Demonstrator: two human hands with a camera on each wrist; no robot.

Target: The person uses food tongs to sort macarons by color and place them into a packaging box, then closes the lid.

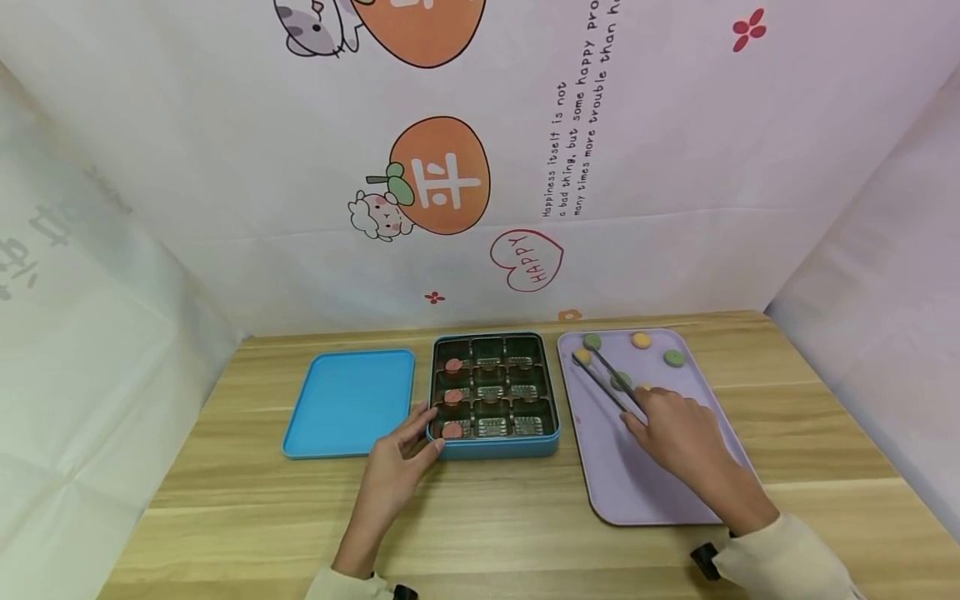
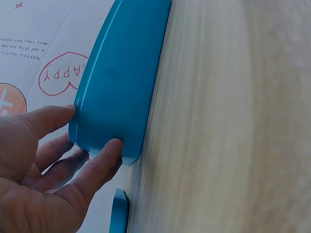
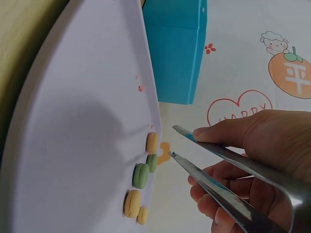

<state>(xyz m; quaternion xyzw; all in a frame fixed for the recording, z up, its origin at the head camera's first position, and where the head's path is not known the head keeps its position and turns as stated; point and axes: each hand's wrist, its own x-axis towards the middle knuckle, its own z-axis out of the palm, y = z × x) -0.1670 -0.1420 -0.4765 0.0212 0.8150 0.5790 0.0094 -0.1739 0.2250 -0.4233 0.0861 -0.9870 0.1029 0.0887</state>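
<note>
My left hand (image 1: pixel 397 467) holds the front left corner of a blue box (image 1: pixel 498 448), thumb at the front wall and fingers at the left side. Inside the box, a dark divided insert has three pink macarons (image 1: pixel 453 397) in its left column, one per compartment. My right hand (image 1: pixel 678 429) grips metal tongs (image 1: pixel 611 375) over a lilac tray (image 1: pixel 637 492). The tong tips are spread apart, close to a yellow macaron (image 1: pixel 582 357) and a green macaron (image 1: pixel 592 342) at the tray's back left. Another green macaron (image 1: pixel 620 381) lies beside the tongs.
Left of the box lies a blue lid (image 1: pixel 352 408) on the wooden table (image 1: pixel 285 525). Farther back on the tray are a yellow macaron (image 1: pixel 641 340) and a green one (image 1: pixel 673 357). A printed white cloth (image 1: pixel 637 258) rises behind the table.
</note>
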